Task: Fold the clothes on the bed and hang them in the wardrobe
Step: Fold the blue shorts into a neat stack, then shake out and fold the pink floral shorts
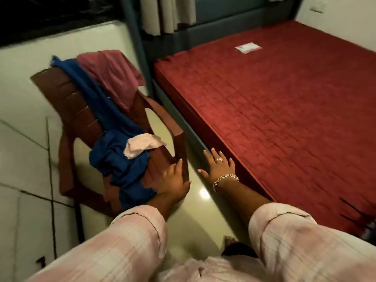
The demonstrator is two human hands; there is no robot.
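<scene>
Pink-sleeved forearms reach out, and the left hand [174,181] rests with straight fingers on the chair [67,110] seat just right of the blue garment [114,151], while the right hand [218,166] hovers spread and empty.
</scene>
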